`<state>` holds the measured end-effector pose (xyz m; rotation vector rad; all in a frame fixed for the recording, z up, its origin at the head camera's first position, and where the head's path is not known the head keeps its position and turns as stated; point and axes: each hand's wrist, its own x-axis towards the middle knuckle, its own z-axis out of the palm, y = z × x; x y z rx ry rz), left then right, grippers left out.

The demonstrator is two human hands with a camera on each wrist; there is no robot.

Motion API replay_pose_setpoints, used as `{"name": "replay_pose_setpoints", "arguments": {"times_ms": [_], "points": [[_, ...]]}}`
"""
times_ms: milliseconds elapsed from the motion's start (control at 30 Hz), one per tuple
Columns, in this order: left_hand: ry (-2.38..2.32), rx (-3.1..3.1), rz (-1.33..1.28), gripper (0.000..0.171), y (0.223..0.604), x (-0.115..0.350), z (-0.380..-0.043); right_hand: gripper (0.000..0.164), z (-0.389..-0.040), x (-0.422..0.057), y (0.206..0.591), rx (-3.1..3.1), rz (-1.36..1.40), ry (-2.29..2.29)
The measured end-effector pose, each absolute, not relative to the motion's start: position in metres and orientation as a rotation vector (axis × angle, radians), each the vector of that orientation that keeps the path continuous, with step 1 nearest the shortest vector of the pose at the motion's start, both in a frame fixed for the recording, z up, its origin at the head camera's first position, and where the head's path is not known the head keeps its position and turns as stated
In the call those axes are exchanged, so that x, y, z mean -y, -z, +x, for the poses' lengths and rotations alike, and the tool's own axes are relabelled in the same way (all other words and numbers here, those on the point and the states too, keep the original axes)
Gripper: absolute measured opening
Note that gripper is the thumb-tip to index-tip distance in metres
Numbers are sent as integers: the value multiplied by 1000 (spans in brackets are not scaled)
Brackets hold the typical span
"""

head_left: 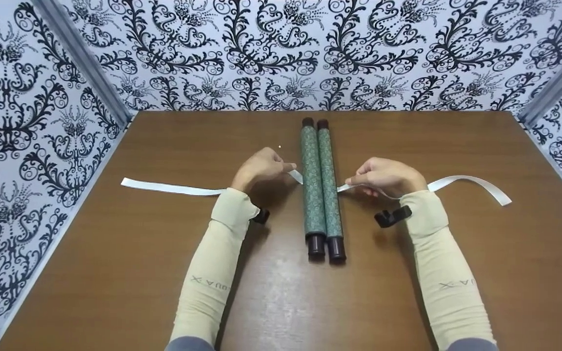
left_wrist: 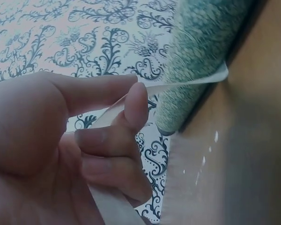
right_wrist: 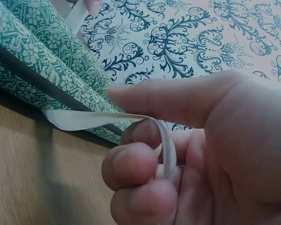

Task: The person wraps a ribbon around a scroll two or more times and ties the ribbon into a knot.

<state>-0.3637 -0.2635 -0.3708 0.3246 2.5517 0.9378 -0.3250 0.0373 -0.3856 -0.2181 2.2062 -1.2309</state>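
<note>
A scroll (head_left: 313, 180) rolled in from both sides lies lengthwise on the table, its two green patterned rolls side by side with dark brown knobs at the ends. White ribbon (head_left: 173, 187) comes out from beneath it on both sides; the stretch under the rolls is hidden. On the left, my left hand (head_left: 261, 168) pinches the ribbon between thumb and forefinger, close beside the roll. My right hand (head_left: 386, 174) pinches the other ribbon length (right_wrist: 79, 119) at the right side, where it runs on across the curled fingers. Both ribbon tails trail outward past the wrists.
The brown wooden table (head_left: 115, 273) is bounded by patterned black-and-white walls (head_left: 271, 53) at the back and sides. Cream sleeves (head_left: 208, 273) cover both forearms, and dark camera mounts (head_left: 392, 217) sit at the wrists.
</note>
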Motion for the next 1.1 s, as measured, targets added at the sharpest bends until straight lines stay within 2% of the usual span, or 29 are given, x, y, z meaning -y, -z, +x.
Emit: {"name": "replay_pose_setpoints", "arguments": {"times_ms": [167, 433, 667, 1100], "points": [[-1056, -2507, 351, 40, 367, 257, -362, 29, -328, -39, 380, -2166, -257, 1261], [-1239, -2465, 336, 45, 362, 245, -364, 30, -335, -38, 365, -2262, -315, 1228], [-1308, -2501, 440, 30, 363, 235, -363, 31, -339, -31, 360, -2318, -369, 1282], [-1329, -2574, 592, 23, 366, 226, -369, 25, -347, -19, 352, -2341, -257, 1550]]}}
